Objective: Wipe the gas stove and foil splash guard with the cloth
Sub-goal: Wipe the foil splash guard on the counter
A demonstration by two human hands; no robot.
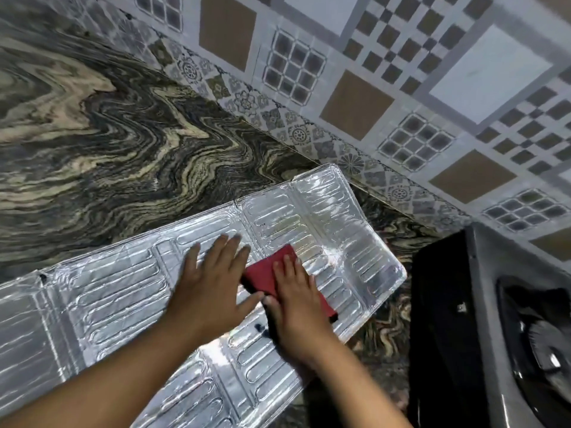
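Observation:
The silver foil splash guard (117, 291) lies flat on the marbled countertop, stretching from the lower left to the middle right. My left hand (213, 282) rests flat on it with fingers spread, holding nothing. Just to its right, my right hand (298, 304) presses a folded red cloth (268, 270) down onto the foil's right panel. Part of the cloth is hidden under that hand. The gas stove (506, 319) stands at the right edge, with one burner and its black pan support partly in view.
The dark marbled granite countertop (108, 143) spreads to the left and behind the foil. A patterned tiled wall (386, 88) runs along the back. A narrow strip of counter separates the foil from the stove.

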